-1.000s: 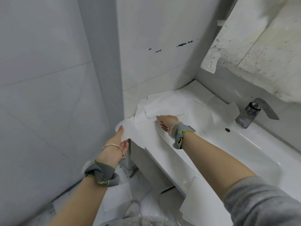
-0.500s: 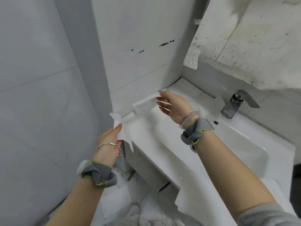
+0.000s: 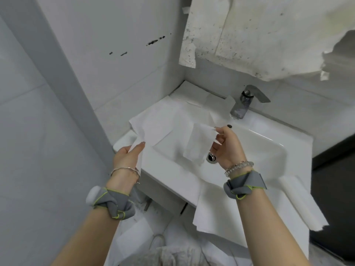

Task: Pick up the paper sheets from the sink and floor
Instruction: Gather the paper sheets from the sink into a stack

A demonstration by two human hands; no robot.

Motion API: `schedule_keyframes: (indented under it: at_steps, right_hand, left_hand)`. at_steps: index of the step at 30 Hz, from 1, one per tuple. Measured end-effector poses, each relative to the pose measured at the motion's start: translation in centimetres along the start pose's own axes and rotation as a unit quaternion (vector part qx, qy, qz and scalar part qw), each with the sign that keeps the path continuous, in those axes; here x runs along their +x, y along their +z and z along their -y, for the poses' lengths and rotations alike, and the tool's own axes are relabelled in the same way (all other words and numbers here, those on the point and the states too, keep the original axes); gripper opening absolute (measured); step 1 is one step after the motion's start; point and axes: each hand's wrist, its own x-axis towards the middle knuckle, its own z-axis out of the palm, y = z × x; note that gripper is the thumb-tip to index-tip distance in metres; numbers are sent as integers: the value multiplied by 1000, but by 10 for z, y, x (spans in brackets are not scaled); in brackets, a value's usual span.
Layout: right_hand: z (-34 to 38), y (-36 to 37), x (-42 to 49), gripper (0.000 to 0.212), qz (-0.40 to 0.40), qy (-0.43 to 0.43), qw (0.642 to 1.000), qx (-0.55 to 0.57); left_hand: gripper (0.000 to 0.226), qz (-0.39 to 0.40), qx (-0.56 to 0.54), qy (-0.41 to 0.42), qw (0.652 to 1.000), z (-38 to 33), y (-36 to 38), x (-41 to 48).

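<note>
White sink [image 3: 269, 150] mid-frame: my left hand [image 3: 127, 160] and right hand [image 3: 228, 146] each pinch a paper sheet [image 3: 199, 143], so next I gather the sheets draped lower right.

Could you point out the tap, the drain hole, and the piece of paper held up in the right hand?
tap [image 3: 242, 106], head view, on its upright metal body.
drain [image 3: 211, 157], head view, on the shiny ring in the basin.
paper piece [image 3: 197, 143], head view, on the middle of the sheet.
right hand [image 3: 228, 145], head view, on the palm.
</note>
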Motion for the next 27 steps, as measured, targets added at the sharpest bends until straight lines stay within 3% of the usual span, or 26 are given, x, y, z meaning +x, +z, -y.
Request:
schedule_keyframes:
  at_steps: [6,15,18,20,22,24,25,27]
  right_hand:
    - [-7,-57,-16,12,-94,-12,993,67]
    - [8,-132,-49,16,-224,-81,959,151]
    - [12,-150,-63,21,-252,-98,946,176]
    - [12,-160,-70,23,-272,-107,938,186]
    - [11,-169,-75,22,-287,-113,932,189]
    - [10,-177,-78,21,-300,-114,928,187]
    - [9,-182,-77,21,-304,-116,927,185]
    - [6,-188,-79,19,-309,-120,925,184]
  left_hand:
    - [16,118,92,12,989,9,40,-16]
    - [22,307,208,-2,929,28,103,-55]
    - [23,388,245,-43,888,35,122,-72]
    - [15,464,214,-118,852,35,131,-85]
    - [40,538,164,-210,800,32,137,-96]
    - [64,588,144,-250,756,32,141,-99]
    - [67,593,142,-253,751,34,142,-98]
    - [50,566,183,-217,774,39,140,-94]
